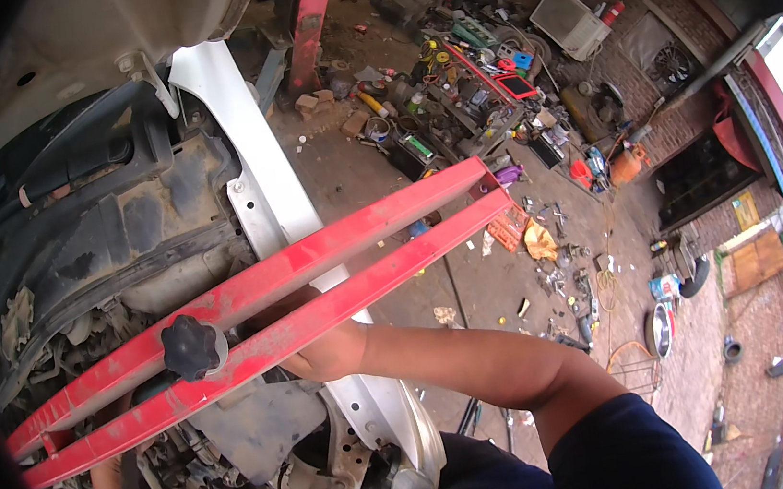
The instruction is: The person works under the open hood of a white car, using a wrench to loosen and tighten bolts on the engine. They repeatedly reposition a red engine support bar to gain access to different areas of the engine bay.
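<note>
Your right arm: dark blue sleeve, forearm runs left to the beam.
Right hand: pressed up under the lower red rail, fingers hidden behind it, grip can't be told.
Left hand: low left, under the rails' near end, fingers mostly hidden, can't tell what they hold.
Red beam: two parallel rails, slanting across the car's stripped front, black knob between them.
White car body: behind beam, black liner exposed.
Far: paved yard floor, littered tools.
</note>
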Demonstrator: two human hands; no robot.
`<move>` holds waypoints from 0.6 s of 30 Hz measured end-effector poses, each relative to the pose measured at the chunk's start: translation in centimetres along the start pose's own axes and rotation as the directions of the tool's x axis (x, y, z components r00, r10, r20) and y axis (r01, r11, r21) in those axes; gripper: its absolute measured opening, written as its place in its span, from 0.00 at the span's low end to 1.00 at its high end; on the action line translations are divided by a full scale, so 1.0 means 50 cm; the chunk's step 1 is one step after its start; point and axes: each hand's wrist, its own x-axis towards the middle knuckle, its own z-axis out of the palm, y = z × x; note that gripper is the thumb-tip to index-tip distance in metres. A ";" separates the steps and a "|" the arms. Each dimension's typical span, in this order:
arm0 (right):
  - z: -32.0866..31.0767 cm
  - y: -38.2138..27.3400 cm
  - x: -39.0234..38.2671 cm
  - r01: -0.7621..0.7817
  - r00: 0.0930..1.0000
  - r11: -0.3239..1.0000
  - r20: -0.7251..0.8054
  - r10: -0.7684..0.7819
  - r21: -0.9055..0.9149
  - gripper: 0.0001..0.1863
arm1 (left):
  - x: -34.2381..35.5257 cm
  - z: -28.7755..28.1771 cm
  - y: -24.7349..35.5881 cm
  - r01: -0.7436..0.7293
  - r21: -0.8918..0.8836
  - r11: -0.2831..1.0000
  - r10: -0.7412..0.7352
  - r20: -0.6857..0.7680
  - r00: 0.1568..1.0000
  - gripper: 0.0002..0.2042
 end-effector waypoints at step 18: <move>-0.005 0.006 -0.002 -0.095 0.992 0.995 0.081 0.095 -0.004 0.10 | 0.005 0.010 0.152 0.019 0.248 0.968 0.035 -0.213 0.976 0.22</move>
